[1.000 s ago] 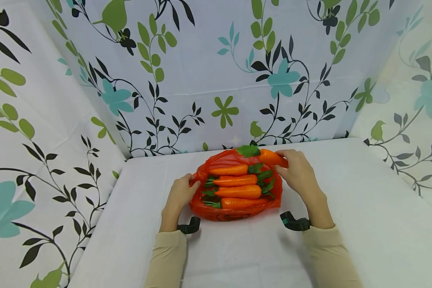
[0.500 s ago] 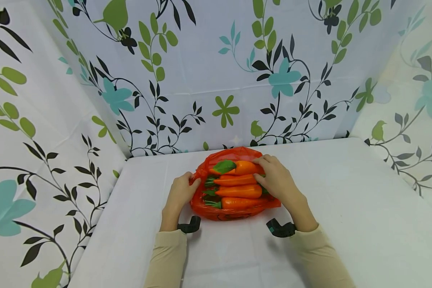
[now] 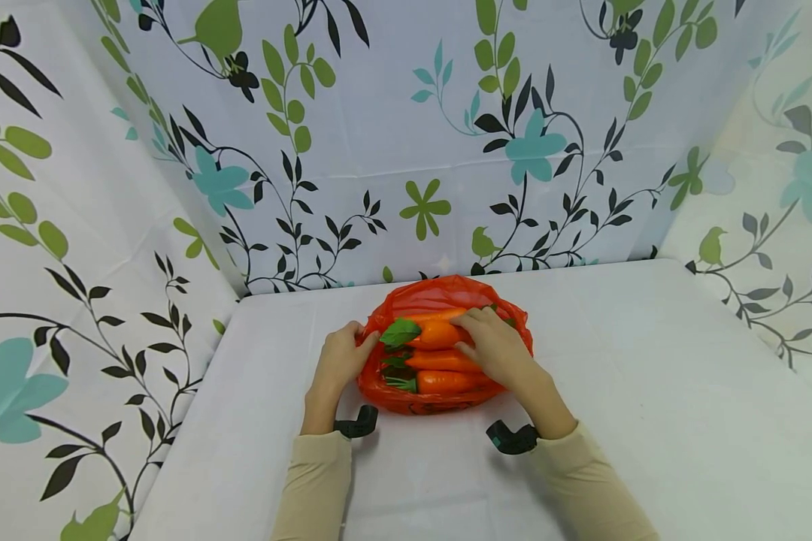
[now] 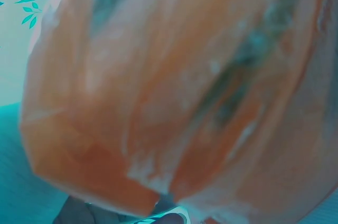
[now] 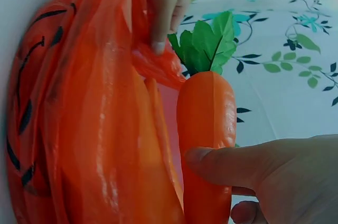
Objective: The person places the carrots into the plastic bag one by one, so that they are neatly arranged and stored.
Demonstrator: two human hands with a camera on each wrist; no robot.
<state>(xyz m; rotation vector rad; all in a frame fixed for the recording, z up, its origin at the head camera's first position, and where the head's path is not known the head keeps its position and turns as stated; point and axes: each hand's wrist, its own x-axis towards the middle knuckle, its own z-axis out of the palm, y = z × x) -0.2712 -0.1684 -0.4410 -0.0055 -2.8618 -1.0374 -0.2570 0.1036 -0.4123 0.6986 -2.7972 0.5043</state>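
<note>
My right hand [image 3: 499, 347] grips an orange carrot [image 3: 436, 335] with green leaves pointing left, over the other carrots in the red plastic bag [image 3: 419, 406]. In the right wrist view the thumb lies along the side of this carrot [image 5: 207, 113], beside the bag's rim. Several more carrots [image 3: 446, 382] lie side by side in the bag. At the bag's left edge my left hand [image 3: 341, 355] pinches the plastic between thumb and fingers. The left wrist view is mostly filled by the blurred bag [image 4: 116, 108], with green leaves showing through.
The bag rests on a white-covered table [image 3: 649, 391]. Behind it and at both sides hang white cloths [image 3: 379, 150] printed with leaves and flowers. Black cameras [image 3: 512, 437] sit on both wrists.
The right hand has carried its carrot leftward and toward the person, from the bag's back right corner to over the middle carrots. The left hand keeps its place at the bag's edge.
</note>
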